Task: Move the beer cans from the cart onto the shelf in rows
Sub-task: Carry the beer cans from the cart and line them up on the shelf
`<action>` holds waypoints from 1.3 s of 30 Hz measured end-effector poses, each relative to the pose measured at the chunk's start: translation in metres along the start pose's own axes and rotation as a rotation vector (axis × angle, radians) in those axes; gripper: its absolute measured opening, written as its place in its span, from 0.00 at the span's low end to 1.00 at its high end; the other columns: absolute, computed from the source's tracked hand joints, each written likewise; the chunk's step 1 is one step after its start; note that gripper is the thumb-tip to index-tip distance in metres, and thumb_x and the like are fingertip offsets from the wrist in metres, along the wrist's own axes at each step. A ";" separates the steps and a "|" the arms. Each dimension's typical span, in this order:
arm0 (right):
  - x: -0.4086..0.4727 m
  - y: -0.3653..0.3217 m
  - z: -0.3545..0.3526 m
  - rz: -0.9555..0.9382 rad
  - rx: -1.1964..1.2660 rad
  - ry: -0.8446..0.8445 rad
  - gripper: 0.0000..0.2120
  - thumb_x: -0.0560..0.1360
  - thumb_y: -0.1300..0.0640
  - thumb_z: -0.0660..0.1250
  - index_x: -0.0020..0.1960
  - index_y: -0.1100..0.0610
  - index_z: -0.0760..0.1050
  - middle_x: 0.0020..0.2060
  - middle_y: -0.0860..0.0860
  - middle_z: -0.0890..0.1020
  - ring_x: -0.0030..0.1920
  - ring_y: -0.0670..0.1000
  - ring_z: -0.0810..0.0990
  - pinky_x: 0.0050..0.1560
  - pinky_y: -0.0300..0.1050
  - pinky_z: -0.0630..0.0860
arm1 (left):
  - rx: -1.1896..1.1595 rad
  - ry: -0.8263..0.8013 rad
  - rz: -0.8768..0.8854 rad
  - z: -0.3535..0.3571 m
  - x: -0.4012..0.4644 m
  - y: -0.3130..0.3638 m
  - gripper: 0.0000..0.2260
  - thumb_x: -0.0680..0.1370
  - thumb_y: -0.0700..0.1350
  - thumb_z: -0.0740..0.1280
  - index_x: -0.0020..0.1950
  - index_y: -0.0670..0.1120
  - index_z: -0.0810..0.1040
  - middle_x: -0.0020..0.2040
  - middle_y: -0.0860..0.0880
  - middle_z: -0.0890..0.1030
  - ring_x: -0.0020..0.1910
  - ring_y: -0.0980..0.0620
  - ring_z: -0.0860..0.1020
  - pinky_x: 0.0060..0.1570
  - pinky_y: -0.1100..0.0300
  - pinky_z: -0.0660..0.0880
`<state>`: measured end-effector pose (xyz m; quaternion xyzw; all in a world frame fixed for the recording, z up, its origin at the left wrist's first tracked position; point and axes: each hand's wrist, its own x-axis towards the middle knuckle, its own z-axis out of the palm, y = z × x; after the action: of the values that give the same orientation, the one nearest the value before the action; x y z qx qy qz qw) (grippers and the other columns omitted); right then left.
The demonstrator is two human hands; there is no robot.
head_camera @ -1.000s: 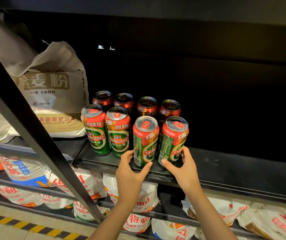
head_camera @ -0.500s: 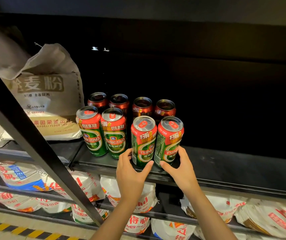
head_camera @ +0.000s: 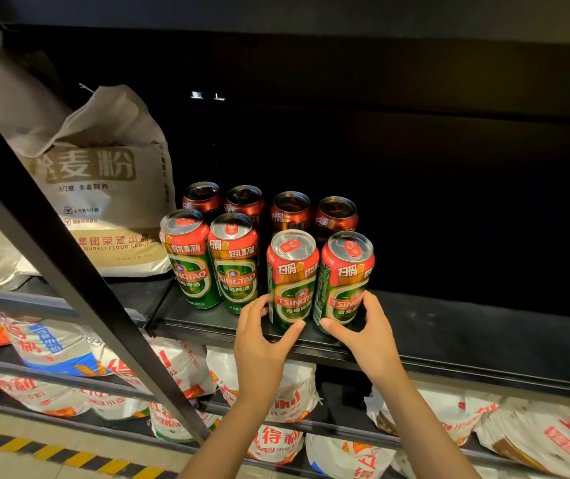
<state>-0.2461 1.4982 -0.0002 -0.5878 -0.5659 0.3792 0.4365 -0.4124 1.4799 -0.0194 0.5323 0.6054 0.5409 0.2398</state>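
Several green-and-red beer cans stand upright in two rows on the black shelf (head_camera: pixel 449 326). The back row (head_camera: pixel 290 210) sits in shadow. In the front row, two cans (head_camera: pixel 207 261) stand at the left. My left hand (head_camera: pixel 262 340) grips the base of the third front can (head_camera: pixel 292 281). My right hand (head_camera: pixel 368 333) grips the base of the fourth front can (head_camera: pixel 344 281). Both held cans rest on the shelf near its front edge. The cart is out of sight.
A large beige flour sack (head_camera: pixel 104 188) leans at the shelf's left end. A diagonal black brace (head_camera: pixel 69 271) crosses the left foreground. Lower shelves hold white and red bags (head_camera: pixel 287 402). The shelf right of the cans is dark and bare. Yellow-black floor tape (head_camera: pixel 52 454) runs below.
The two held cans have shifted slightly left and closer to the two front cans. Both hands kept their hold.
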 end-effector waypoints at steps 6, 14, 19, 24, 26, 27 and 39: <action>0.001 0.000 0.001 0.026 0.044 0.013 0.32 0.65 0.51 0.78 0.65 0.50 0.68 0.58 0.43 0.78 0.58 0.42 0.76 0.55 0.36 0.73 | 0.007 -0.033 -0.007 -0.003 -0.001 0.001 0.31 0.69 0.56 0.71 0.69 0.49 0.69 0.59 0.56 0.75 0.59 0.63 0.71 0.55 0.76 0.66; -0.001 -0.001 0.000 -0.003 0.009 -0.020 0.31 0.68 0.53 0.76 0.67 0.49 0.67 0.60 0.43 0.77 0.59 0.38 0.74 0.51 0.29 0.70 | -0.001 -0.075 -0.034 -0.003 -0.002 -0.003 0.30 0.72 0.51 0.72 0.71 0.51 0.64 0.63 0.57 0.73 0.63 0.62 0.70 0.60 0.69 0.65; -0.002 -0.002 0.003 -0.009 -0.002 0.013 0.32 0.67 0.51 0.77 0.67 0.50 0.66 0.60 0.45 0.76 0.59 0.42 0.75 0.48 0.30 0.71 | 0.046 -0.082 -0.001 -0.003 -0.003 -0.004 0.27 0.74 0.51 0.70 0.71 0.51 0.65 0.65 0.55 0.72 0.65 0.60 0.69 0.63 0.63 0.67; -0.003 -0.002 -0.002 -0.005 -0.009 -0.038 0.30 0.69 0.56 0.75 0.67 0.49 0.66 0.59 0.41 0.76 0.57 0.35 0.73 0.48 0.28 0.70 | 0.079 -0.037 0.045 0.000 -0.003 0.001 0.30 0.69 0.59 0.71 0.68 0.51 0.67 0.59 0.57 0.71 0.59 0.63 0.69 0.56 0.72 0.67; -0.002 -0.002 -0.003 -0.007 -0.017 -0.043 0.28 0.69 0.56 0.75 0.66 0.48 0.67 0.57 0.40 0.76 0.56 0.32 0.72 0.48 0.26 0.69 | 0.086 -0.010 0.036 0.003 -0.003 0.002 0.32 0.67 0.59 0.72 0.67 0.49 0.68 0.57 0.56 0.71 0.58 0.61 0.71 0.54 0.69 0.69; -0.003 -0.002 -0.002 -0.005 -0.018 -0.038 0.28 0.69 0.55 0.75 0.65 0.48 0.67 0.58 0.40 0.76 0.56 0.33 0.72 0.48 0.26 0.69 | 0.088 0.004 0.029 0.004 -0.003 0.002 0.32 0.67 0.58 0.73 0.66 0.49 0.68 0.57 0.56 0.71 0.57 0.59 0.71 0.54 0.66 0.70; -0.004 -0.001 0.000 -0.053 -0.074 0.004 0.28 0.69 0.55 0.75 0.65 0.49 0.67 0.59 0.43 0.74 0.57 0.35 0.71 0.49 0.24 0.68 | 0.035 0.045 0.013 0.004 0.000 -0.001 0.28 0.67 0.49 0.77 0.64 0.48 0.72 0.56 0.55 0.74 0.57 0.58 0.72 0.53 0.76 0.67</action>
<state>-0.2463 1.4939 0.0003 -0.5892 -0.5938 0.3451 0.4256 -0.4098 1.4813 -0.0216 0.5281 0.6165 0.5437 0.2131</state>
